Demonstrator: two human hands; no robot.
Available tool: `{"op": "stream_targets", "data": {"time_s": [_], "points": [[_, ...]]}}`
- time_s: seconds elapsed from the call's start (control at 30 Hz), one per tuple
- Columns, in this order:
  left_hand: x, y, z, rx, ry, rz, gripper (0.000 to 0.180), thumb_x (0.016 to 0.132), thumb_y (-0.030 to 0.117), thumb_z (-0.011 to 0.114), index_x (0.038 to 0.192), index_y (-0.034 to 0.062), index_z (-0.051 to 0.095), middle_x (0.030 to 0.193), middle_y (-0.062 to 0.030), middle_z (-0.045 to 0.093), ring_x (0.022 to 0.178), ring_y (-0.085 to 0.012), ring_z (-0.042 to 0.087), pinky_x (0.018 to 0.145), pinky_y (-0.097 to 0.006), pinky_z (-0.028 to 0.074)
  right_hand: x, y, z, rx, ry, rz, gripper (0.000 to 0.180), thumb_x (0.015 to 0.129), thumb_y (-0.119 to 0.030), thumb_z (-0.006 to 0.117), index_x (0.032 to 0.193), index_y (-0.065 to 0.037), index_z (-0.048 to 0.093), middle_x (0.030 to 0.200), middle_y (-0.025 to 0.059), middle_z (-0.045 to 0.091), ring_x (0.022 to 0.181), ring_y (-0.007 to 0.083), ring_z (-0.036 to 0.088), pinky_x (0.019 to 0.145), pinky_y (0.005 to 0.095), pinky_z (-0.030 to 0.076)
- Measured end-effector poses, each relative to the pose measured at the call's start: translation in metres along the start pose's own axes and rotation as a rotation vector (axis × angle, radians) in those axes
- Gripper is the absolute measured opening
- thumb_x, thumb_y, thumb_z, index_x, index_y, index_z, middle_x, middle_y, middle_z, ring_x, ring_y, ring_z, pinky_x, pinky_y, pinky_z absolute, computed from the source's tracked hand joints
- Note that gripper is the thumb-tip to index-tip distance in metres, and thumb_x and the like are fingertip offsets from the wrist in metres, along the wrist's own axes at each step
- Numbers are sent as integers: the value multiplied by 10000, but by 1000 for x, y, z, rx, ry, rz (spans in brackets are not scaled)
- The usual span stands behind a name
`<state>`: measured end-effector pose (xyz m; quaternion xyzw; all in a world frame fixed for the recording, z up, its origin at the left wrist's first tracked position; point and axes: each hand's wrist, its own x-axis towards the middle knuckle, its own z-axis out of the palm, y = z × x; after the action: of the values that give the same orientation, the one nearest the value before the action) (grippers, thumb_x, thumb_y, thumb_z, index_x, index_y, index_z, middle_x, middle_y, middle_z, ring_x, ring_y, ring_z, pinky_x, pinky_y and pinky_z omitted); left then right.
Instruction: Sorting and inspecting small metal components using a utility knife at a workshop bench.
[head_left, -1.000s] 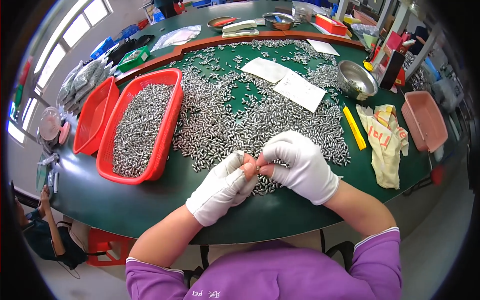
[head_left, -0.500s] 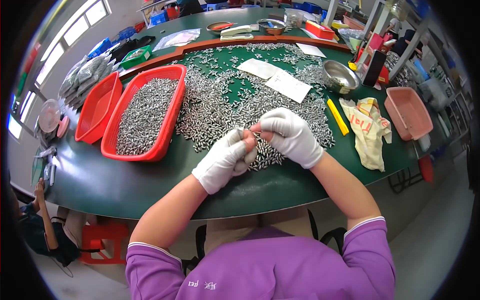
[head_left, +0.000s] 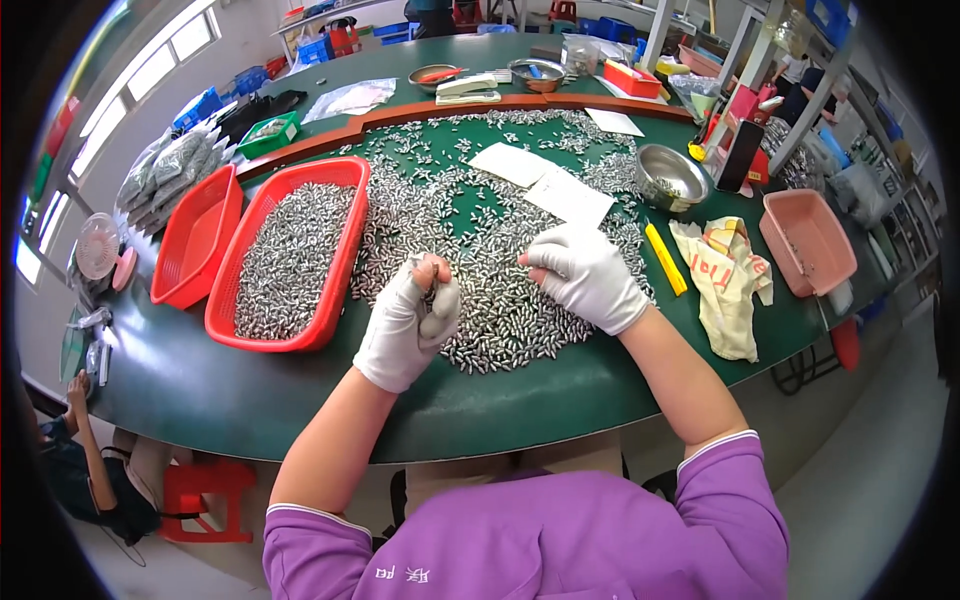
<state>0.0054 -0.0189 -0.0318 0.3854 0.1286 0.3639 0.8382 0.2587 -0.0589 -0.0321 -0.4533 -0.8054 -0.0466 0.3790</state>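
The left hand, in a white glove, is hovering just over the near left edge of the spread of small metal parts, fingers curled together and pinching a few of the silvery pieces up by the fingertips. The right hand, also gloved, is resting palm down on the near right side of the same spread, fingers bent and pressing into the pile (whether they are clamping a piece cannot be told).

The parts are lying loose across the green table, reaching from the near middle to the far side. Left of them a red tray is sitting full of the same parts, with a second red tray further left. White paper sheets are lying on the pile. To the right are sitting a steel bowl, a yellow strip, a crumpled cloth and a pink tray.
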Motion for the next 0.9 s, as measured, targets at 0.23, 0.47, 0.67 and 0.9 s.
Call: {"op": "stream_targets", "data": {"time_s": [0.23, 0.47, 0.67, 0.9], "points": [[8, -3, -5, -25, -60, -18, 220, 976, 351, 587, 967, 135, 542, 669, -1, 459, 474, -86, 324, 442, -233, 262, 0, -4, 1, 37, -85, -23, 150, 742, -107, 751, 886, -83, 717, 924, 50, 679, 880, 266, 648, 799, 370, 530], [4, -10, -9, -135, -61, -83, 240, 970, 335, 576, 1051, 110, 593, 716, -33, 491, 499, -103, 350, 456, -235, 292, -4, -5, 9, -26, -169, -158, 204, 747, -214, 742, 929, -131, 706, 971, 59, 639, 921, 275, 618, 794, 400, 513], [0, -10, -7, -164, -53, -151, 247, 975, 354, 585, 1058, 121, 598, 700, -9, 445, 522, -94, 343, 465, -227, 279, -6, -9, 17, -32, -104, -126, 135, 719, -216, 754, 821, -145, 701, 945, 19, 642, 917, 232, 623, 773, 383, 508], [1, -10, 0, -157, -39, -196, 231, 962, 338, 614, 1035, 122, 576, 716, -3, 461, 529, -90, 354, 473, -224, 280, -5, -11, 25, -2, -94, -21, 99, 729, -154, 727, 799, -124, 664, 912, 25, 638, 920, 241, 621, 796, 395, 493]]}}
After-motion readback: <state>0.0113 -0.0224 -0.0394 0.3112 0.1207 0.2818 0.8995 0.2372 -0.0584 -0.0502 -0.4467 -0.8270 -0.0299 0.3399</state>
